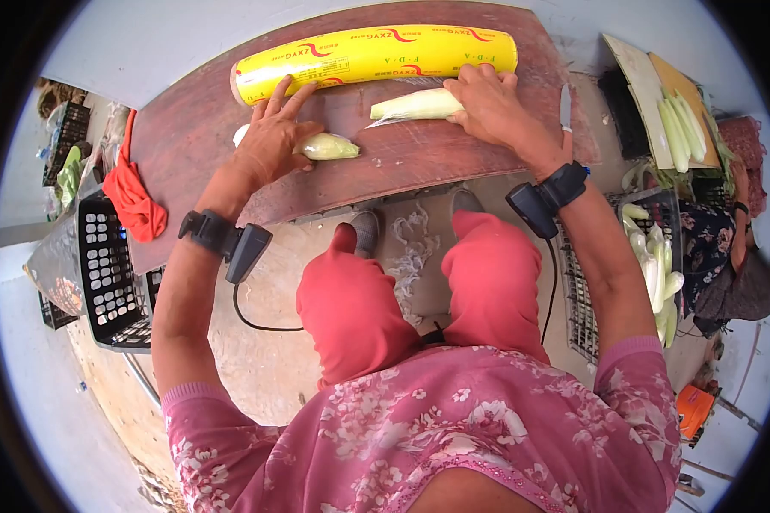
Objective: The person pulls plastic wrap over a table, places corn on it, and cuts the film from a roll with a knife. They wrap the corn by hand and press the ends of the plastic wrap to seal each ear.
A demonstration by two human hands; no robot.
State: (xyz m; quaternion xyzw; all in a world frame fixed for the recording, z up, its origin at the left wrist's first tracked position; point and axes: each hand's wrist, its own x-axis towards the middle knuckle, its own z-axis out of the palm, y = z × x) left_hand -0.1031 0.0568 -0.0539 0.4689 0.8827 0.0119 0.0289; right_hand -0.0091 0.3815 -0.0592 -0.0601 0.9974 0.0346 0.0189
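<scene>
A yellow printed roll of plastic film [376, 58] lies across the far part of the reddish-brown table [180, 137]. My left hand [275, 137] rests over a pale green, tapered vegetable [332, 147], which looks glossy as if covered in film. Its fingers are spread, with the tips at the roll's left half. Beneath my right hand [488, 103] is the end of a second pale vegetable [415, 105], with clear film along its lower edge. The right fingers curl around that end, close to the roll. My right palm hides part of the grip.
A knife [565, 107] lies at the table's right edge. A red cloth [134, 201] hangs by a black crate [107, 265] on the left. More pale vegetables [654, 265] fill a crate at right, and several lie on a board [642, 94]. Another person's arm [738, 205] shows there.
</scene>
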